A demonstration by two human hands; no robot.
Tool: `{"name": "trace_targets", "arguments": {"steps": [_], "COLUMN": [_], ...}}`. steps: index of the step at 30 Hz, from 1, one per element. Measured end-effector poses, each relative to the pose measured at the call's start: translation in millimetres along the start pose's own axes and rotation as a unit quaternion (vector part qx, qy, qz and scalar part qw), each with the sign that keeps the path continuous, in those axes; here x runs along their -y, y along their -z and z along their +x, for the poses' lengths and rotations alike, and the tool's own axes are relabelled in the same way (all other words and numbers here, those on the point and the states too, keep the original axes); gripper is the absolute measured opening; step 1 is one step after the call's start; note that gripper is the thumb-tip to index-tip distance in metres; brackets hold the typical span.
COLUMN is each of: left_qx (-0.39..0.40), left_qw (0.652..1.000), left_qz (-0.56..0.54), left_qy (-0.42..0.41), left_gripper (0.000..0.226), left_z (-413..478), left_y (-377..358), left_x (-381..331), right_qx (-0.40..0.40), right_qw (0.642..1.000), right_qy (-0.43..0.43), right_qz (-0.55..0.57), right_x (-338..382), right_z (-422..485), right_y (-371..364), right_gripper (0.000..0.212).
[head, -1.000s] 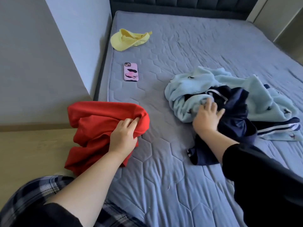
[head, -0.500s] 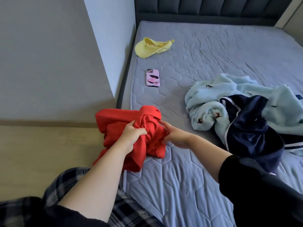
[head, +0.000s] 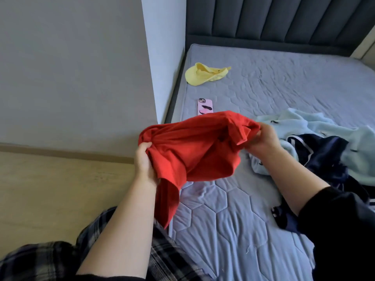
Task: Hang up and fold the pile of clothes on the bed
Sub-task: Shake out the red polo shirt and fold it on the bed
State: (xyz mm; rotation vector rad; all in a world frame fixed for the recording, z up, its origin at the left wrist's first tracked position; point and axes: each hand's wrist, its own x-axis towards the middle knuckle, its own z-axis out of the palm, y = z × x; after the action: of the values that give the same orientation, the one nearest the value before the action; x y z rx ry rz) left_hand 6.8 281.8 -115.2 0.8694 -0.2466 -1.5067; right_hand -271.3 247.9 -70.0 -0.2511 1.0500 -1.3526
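Grey quilted bed [head: 243, 230] fills the right of my view, pushed into a corner against a pale wall, with a dark padded headboard [head: 274, 23] at the far end. I have the red garment [head: 192, 147] lifted clear of the bed, stretched between both hands over its near left corner. My left hand [head: 143, 165] is curled tight round a bunched edge, and my right hand [head: 263, 141] pinches the opposite end, fingers closed on a gathered fold. I judge this two-point hold is meant to spread the cloth and find its shape before folding or hanging. It hangs twisted, one tail drooping past the bed's edge toward my knee. The rest of the pile, a light blue fleece [head: 324, 128] with a navy garment [head: 320, 155] on top, lies just beside my right wrist, with no hand on it. A phone [head: 205, 106] and a yellow cap [head: 203, 75] sit farther up near the wall, out of the working space.
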Motion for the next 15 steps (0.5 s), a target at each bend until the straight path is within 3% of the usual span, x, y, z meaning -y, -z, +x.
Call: {"name": "trace_targets", "arguments": {"steps": [2, 4, 5, 7, 8, 9, 10, 12, 13, 14, 15], "left_qx": [-0.116, -0.229, -0.226, -0.145, -0.079, -0.010, 0.050, 0.116, 0.123, 0.113, 0.092], "left_qw": [0.974, 0.860, 0.804, 0.696, 0.656, 0.629, 0.607, 0.550, 0.536, 0.542, 0.557], "left_qz": [0.192, 0.446, 0.535, 0.676, 0.726, 0.760, 0.786, 0.827, 0.835, 0.833, 0.825], "left_qy": [-0.034, -0.092, -0.130, -0.194, -0.193, -0.163, -0.108, -0.001, 0.017, 0.008, -0.021], "left_gripper": [0.035, 0.066, 0.075, 0.076, 0.073, 0.072, 0.073, 0.080, 0.080, 0.079, 0.077], "left_z": [9.2, 14.0, 12.3, 10.3, 10.4, 10.1, 10.1, 9.9, 10.0, 10.1, 10.3], "left_y": [6.3, 12.8, 12.6, 12.7, 13.2, 13.8, 15.4, 21.8, 24.2, 25.0, 24.6], "left_x": [-0.5, 5.1, 8.1, 21.7, 30.8, 39.7, 47.7, 57.9, 60.1, 60.2, 58.8], "right_qx": [-0.032, -0.062, -0.064, -0.058, -0.045, -0.026, -0.011, -0.010, -0.010, -0.006, -0.008], "right_qw": [0.998, 0.993, 0.982, 0.944, 0.920, 0.892, 0.857, 0.752, 0.704, 0.678, 0.678], "right_qy": [0.032, 0.051, 0.043, 0.021, 0.027, 0.043, 0.057, 0.077, 0.086, 0.099, 0.110], "right_qz": [0.032, -0.086, -0.170, -0.325, -0.389, -0.449, -0.512, -0.655, -0.705, -0.728, -0.727], "right_x": [13.0, 8.3, -0.5, -28.3, -44.9, -63.2, -81.5, -111.3, -122.6, -130.3, -133.6], "right_z": [3.4, 8.9, 12.0, 16.2, 17.9, 20.1, 23.7, 25.8, 26.5, 26.6, 26.9], "right_y": [-1.3, -0.5, 2.5, 9.3, 13.2, 18.4, 24.8, 36.1, 42.2, 47.1, 50.3], "right_gripper": [0.030, 0.024, 0.021, 0.013, 0.006, 0.011, 0.032, 0.078, 0.093, 0.098, 0.096]}}
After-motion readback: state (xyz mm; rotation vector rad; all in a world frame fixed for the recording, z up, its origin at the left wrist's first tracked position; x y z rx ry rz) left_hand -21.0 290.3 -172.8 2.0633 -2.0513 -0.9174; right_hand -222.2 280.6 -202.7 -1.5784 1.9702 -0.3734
